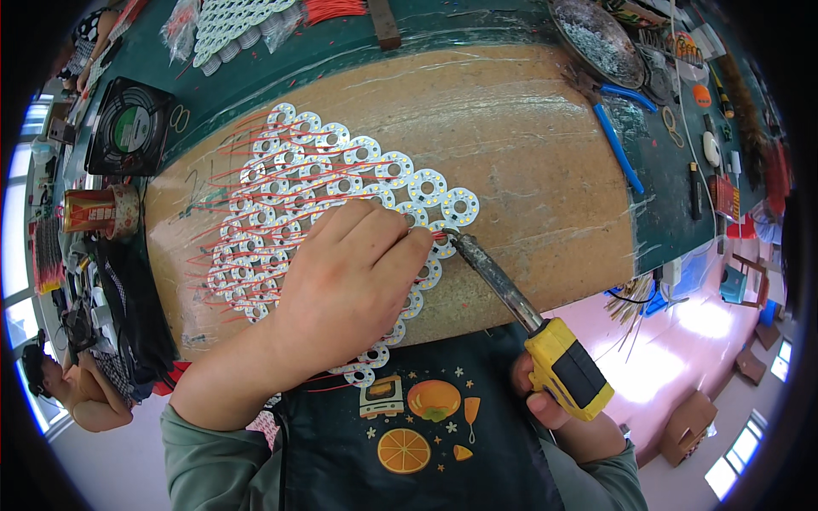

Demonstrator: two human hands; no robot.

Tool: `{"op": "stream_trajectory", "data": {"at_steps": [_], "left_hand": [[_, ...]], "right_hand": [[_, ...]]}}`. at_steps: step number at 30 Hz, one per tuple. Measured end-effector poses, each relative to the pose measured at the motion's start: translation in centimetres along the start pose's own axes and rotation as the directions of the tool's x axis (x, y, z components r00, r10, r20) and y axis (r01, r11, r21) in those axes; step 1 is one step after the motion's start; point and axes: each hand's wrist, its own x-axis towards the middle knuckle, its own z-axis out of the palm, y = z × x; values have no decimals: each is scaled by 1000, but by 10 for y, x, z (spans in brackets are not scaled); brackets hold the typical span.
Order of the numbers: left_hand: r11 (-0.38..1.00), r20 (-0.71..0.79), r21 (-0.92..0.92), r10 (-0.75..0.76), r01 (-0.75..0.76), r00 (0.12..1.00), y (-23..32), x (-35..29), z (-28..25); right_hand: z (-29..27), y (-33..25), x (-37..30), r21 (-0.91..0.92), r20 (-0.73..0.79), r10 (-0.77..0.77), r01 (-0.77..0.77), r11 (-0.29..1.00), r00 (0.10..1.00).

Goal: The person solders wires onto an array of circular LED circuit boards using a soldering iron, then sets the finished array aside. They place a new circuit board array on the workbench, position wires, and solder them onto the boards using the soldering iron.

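Note:
White ring-shaped LED boards (pixel 471 207) lie in joined rows on a brown work board (pixel 537 128), with thin red wires (pixel 223 176) running across them and out to the left. Over the near part of these rows is my left hand (pixel 345 264), its fingers pinched together on a red wire at the right edge of the rows. My right hand (pixel 538 399) grips the yellow and black handle of a soldering iron (pixel 503 285). The iron's tip meets the ring beside my left fingertips. My left hand hides several rings and the wire's exact end.
Blue-handled pliers (pixel 618 149) lie at the right, below a metal dish (pixel 626 68) of pale scraps. A black fan (pixel 102 111) and a red tin (pixel 89 209) stand left. More ring boards (pixel 243 25) and red wires (pixel 334 8) lie at the back. Another person (pixel 98 400) sits far left.

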Motion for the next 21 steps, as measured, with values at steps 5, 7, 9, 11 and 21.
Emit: {"op": "stream_trajectory", "data": {"at_steps": [5,7,9,11,21], "left_hand": [[1000,3,10,3,-3,1000,0,-1,1],[1000,5,15,1,-1,1000,0,-2,1],[1000,5,15,-1,1,1000,0,-3,1],[1000,5,13,-2,2,1000,0,-2,1],[1000,-15,7,8,-8,1000,5,-9,-6]], "right_hand": [[-1,-5,5,45,7,-13,13,999,1000],[-1,-9,6,175,15,28,-30,984,999],[-1,-10,6,220,17,37,-39,975,999],[-2,-10,5,263,16,45,-48,964,999],[-3,-10,-1,226,7,16,-17,974,1000]]}}
